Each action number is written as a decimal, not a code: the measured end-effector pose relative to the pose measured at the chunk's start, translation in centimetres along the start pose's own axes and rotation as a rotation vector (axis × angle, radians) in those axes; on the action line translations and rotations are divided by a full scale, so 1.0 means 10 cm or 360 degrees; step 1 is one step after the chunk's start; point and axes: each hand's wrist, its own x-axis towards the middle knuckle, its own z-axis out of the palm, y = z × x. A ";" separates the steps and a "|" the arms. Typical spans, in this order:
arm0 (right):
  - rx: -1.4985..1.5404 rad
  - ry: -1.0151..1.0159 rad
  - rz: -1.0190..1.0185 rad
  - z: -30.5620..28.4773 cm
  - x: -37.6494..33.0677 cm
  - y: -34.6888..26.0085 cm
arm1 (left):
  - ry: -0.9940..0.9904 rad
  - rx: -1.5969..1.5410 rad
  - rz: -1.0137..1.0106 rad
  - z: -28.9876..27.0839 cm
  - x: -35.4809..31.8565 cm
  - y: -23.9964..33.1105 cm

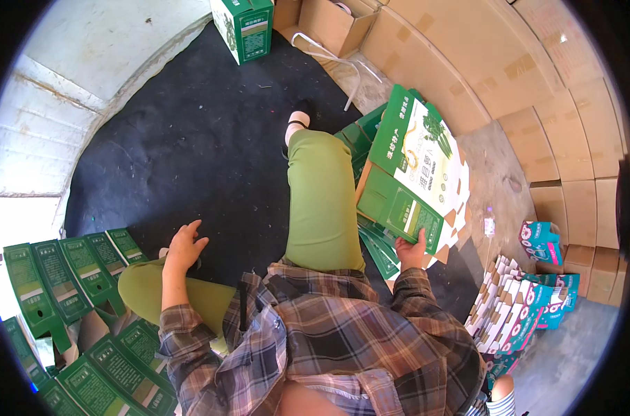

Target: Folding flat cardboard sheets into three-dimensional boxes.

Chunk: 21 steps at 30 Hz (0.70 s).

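Observation:
My right hand [412, 252] grips the near edge of a flat, unfolded green-and-white carton [436, 166], its thumb on top. The carton has a picture of green vegetables on its white panel. It lies tilted on a pile of similar green flat cartons [378, 251] beside my right leg. My left hand [184, 248] hovers over the black sheet near my bent left knee, fingers apart and holding nothing. Close to it on the left stand several green cartons [86, 270] in rows, some with upright flaps. My right fingers are partly hidden under the carton.
A made-up green box [254, 35] stands at the far end of the black ground sheet [190, 132]. Brown cardboard boxes [426, 62] are stacked along the right. Teal-and-white flat cartons [512, 312], a small clear bottle [489, 223] and a white strap [329, 55] lie nearby.

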 end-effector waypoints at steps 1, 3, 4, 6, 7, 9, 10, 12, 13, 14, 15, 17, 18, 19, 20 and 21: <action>-0.0048 -0.0096 -0.0015 0.05 -0.02 -0.04 | -0.0017 0.0007 -0.0014 0.00 0.01 0.01; -0.0034 -0.0078 0.0011 0.18 -0.05 -0.13 | -0.0032 0.0013 -0.0025 0.01 0.02 0.01; -0.0052 -0.0066 -0.0001 0.26 -0.07 -0.17 | -0.0027 0.0010 -0.0028 0.01 0.02 0.01; -0.0060 -0.0092 -0.0034 0.41 -0.11 -0.22 | -0.0022 0.0015 -0.0031 0.00 0.01 0.01; -0.0062 -0.0096 -0.0040 0.51 -0.13 -0.26 | -0.0023 0.0017 -0.0021 -0.01 0.02 0.02; -0.0061 -0.0207 -0.0057 0.69 -0.17 -0.34 | -0.0028 0.0022 -0.0006 -0.01 0.03 0.04; -0.0035 -0.0167 -0.0082 0.84 -0.22 -0.34 | -0.0031 0.0030 -0.0007 -0.02 0.03 0.04; -0.0031 -0.0202 -0.0172 1.09 -0.29 -0.39 | -0.0041 0.0034 0.0004 -0.01 0.05 0.07; -0.0025 -0.0238 -0.0256 1.22 -0.36 -0.39 | -0.0045 0.0031 0.0003 -0.02 0.05 0.07; -0.0013 -0.0280 -0.0287 1.42 -0.47 -0.36 | -0.0042 0.0028 -0.0012 -0.04 0.04 0.08; -0.0013 -0.0285 -0.0286 1.57 -0.55 -0.37 | -0.0037 0.0026 -0.0012 -0.05 0.03 0.08; -0.0024 -0.0350 -0.0345 1.78 -0.68 -0.39 | -0.0014 0.0004 0.0012 -0.03 0.03 0.07; -0.0028 -0.0372 -0.0366 1.84 -0.72 -0.39 | -0.0009 0.0000 0.0015 -0.02 0.04 0.06; -0.0031 -0.0384 -0.0359 1.92 -0.81 -0.36 | 0.0005 0.0006 0.0019 -0.03 0.03 0.05; -0.0077 -0.0390 -0.0402 2.00 -0.91 -0.31 | 0.0018 0.0014 0.0022 -0.03 0.01 0.05; -0.0124 -0.0398 -0.0442 2.08 -1.02 -0.26 | 0.0031 0.0012 0.0011 -0.05 -0.01 0.06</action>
